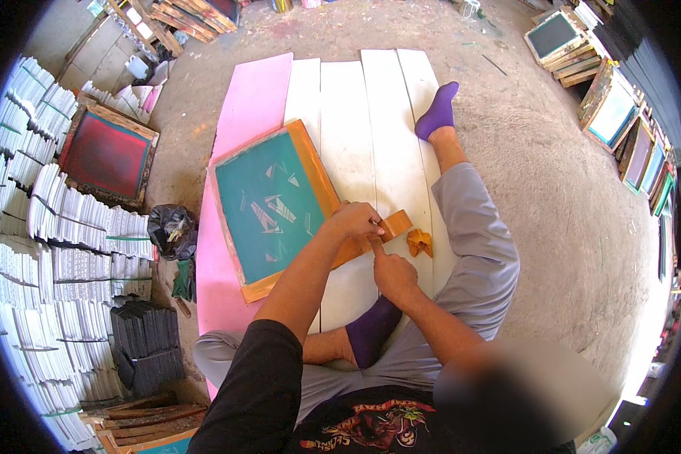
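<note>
Before me lies a screen-printing frame (259, 210) with green mesh, pale angular shapes and brown tape along its edges. My left hand (353, 220) is closed on a strip of brown adhesive tape (395, 225) at the frame's right edge. My right hand (395, 275) meets it there, index finger stretched to the tape beside the left thumb and the other fingers curled. Its exact hold is partly hidden. A crumpled wad of brown tape (420, 243) rests on the white boards (344, 98), right of both hands.
Tall stacks of white bundled sheets (68, 280) line the left side, with a dark bundle (145, 344) below. A red-meshed frame (106, 155) leans there, near a black plastic bag (172, 231). More frames (609, 113) stand far right. My legs flank the work.
</note>
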Demonstrator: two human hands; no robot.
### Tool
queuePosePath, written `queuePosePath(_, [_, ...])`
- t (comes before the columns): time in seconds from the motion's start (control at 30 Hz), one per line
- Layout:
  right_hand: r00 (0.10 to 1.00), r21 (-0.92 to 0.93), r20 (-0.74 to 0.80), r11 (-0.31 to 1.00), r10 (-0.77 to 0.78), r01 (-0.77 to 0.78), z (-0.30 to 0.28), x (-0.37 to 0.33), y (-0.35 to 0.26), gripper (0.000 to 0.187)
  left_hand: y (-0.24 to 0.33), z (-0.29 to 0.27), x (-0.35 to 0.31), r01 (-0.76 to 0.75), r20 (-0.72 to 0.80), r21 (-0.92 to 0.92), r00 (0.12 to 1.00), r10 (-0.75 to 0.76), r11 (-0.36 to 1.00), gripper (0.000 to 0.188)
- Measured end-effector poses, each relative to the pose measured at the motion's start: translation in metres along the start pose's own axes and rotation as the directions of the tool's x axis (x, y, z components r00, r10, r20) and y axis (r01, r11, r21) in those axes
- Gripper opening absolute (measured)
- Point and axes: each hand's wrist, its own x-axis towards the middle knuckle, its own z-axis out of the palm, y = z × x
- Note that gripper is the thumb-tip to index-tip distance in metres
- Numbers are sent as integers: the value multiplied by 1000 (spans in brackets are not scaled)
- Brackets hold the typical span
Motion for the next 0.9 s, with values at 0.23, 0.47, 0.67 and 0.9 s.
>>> queuePosePath(0.23, [1000,-40,-6,999,2,-2,8,9,1,61,-4,4,4,15,3,-19,1000,-15,1000,31])
queuePosePath(0.47, [1000,-36,-7,999,12,-13,14,13,2,61,-6,-2,3,-26,39,-34,999,27,999,41])
queuePosePath(0.67, [999,-29,43,999,30,-29,13,3,9,53,12,-13,-5,23,20,-26,1000,-22,999,41])
queuePosePath(0.9, [994,-54,50,994,94,-91,0,-21,19,38,23,-23,-8,131,111,-75,986,-122,989,30])
